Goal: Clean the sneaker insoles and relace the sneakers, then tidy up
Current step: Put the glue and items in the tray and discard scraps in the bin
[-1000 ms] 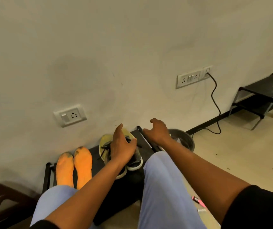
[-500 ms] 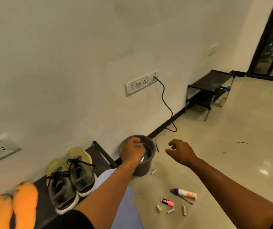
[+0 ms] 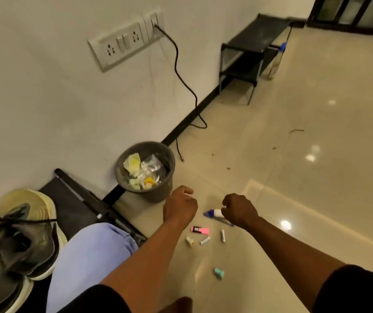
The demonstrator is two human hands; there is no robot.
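Fingers on both our left hand and our right hand curl loosely into half-fists over the floor; whether either holds anything we cannot tell. Our laced sneakers sit paired on the low black rack by the wall, so relacing looks done. Tidying is left, we judge: a pink highlighter, a white tube and small caps lie beside the bin.

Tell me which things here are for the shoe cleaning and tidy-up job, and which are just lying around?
For the job:
- grey sneakers, laced, on the black rack
- bin with rubbish
- pink highlighter, glue bottle and small caps on the floor, by the left hand and right hand

Just lying about:
- wall sockets
- black cable
- far black shelf
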